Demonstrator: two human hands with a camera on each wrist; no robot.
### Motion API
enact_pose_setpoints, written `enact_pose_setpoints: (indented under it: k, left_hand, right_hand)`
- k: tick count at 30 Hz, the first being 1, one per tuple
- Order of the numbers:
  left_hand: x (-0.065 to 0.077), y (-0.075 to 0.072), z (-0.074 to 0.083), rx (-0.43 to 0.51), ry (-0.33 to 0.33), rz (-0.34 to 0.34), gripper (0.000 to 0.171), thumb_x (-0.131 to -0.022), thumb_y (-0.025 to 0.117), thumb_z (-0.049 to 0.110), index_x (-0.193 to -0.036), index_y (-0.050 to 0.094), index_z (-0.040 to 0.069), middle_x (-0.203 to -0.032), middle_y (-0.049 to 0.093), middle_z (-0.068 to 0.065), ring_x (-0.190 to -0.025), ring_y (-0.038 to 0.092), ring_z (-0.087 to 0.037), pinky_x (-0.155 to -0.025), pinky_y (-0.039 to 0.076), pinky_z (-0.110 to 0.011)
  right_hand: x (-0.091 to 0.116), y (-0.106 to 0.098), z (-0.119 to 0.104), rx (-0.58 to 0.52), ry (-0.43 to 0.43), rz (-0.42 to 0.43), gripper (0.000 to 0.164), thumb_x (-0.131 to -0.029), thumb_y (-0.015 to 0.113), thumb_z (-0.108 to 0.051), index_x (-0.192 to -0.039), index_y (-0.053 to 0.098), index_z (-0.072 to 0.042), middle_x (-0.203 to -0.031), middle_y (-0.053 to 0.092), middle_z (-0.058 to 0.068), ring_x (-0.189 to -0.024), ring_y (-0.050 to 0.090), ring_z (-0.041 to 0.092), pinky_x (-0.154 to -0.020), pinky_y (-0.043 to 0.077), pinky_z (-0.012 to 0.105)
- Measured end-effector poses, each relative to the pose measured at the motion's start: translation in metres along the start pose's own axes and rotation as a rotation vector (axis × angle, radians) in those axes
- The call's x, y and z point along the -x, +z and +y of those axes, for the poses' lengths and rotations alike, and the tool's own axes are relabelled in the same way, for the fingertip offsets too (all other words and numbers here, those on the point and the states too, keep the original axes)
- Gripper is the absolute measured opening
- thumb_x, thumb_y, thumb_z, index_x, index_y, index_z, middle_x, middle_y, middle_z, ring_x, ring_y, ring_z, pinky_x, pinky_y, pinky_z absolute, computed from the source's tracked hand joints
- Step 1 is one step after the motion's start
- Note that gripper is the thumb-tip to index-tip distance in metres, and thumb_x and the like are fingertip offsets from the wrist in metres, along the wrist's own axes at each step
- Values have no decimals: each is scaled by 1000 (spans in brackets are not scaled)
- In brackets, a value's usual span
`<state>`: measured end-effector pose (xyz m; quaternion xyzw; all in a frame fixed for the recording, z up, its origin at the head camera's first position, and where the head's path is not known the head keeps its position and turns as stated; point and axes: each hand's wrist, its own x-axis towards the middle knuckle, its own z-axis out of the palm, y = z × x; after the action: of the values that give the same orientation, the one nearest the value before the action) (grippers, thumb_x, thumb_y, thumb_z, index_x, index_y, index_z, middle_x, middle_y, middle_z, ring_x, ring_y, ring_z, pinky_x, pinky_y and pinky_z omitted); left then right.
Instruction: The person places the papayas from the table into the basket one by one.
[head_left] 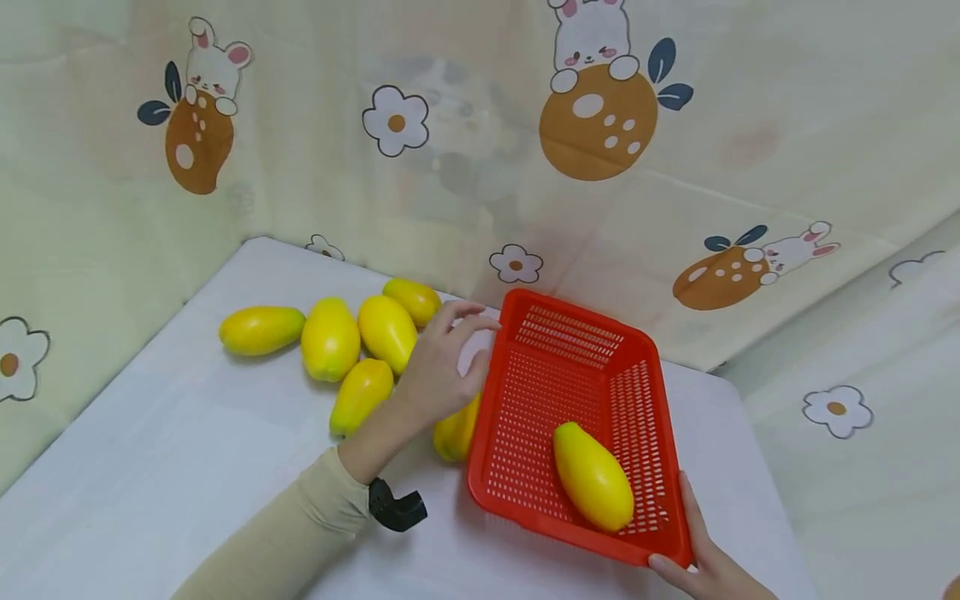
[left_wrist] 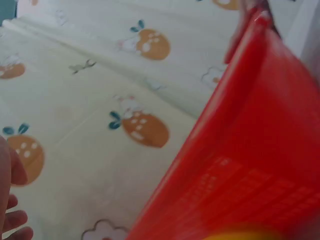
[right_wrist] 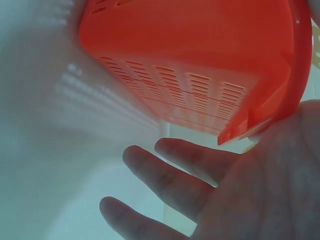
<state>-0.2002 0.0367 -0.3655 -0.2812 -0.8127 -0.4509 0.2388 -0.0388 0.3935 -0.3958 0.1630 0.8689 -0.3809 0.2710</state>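
A red plastic basket point(head_left: 540, 524) with slotted walls is on the white table, one yellow papaya point(head_left: 594, 479) lying inside near its front right. My right hand point(head_left: 716, 554) grips the basket's near right corner, thumb over the rim; in the right wrist view, other fingers point(right_wrist: 167, 182) spread outside the wall. Just left of the basket's left rim, my left hand point(head_left: 442, 362) hovers with loosely bent fingers and nothing visible in them. Partly hidden beneath it is a papaya point(head_left: 453, 433) beside the basket. The left wrist view shows the basket point(left_wrist: 260, 125) blurred.
Several more papayas, among them a greenish-tipped papaya point(head_left: 261, 331) and an upright-lying papaya point(head_left: 330, 340), sit on the table point(head_left: 187, 467) left of the basket. A patterned curtain point(head_left: 465, 192) hangs along the table's back and sides.
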Motion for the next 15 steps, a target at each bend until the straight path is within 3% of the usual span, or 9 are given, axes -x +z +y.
enact_pose_setpoints:
  k: [7,10,15]
  left_hand:
    - [-14,-39,-30,-31,-83,121,32,-80,53,14,-111,58,15,-124,45,-4,-113,45,-17,-92,44,-35]
    - [-16,-62,-46,-28,-172,176,33,-82,53,13,-114,57,15,-123,45,-4,-110,46,-18,-90,44,-35]
    - [-10,-115,-77,-58,-367,346,35,-83,50,13,-118,53,15,-122,44,-6,-111,43,-19,-94,40,-36]
  right_hand:
    - [-6,1,-2,-21,-12,-22,98,-82,58,-43,-121,-30,-59,-149,-7,11,-117,34,33,-81,51,44]
    - [-5,3,-3,-34,-6,-10,100,-81,60,-42,-121,-30,-60,-149,-6,11,-115,37,32,-79,52,44]
    - [-5,6,-3,-49,-31,8,101,-82,61,-39,-123,-29,-58,-149,-4,10,-112,41,28,-81,51,43]
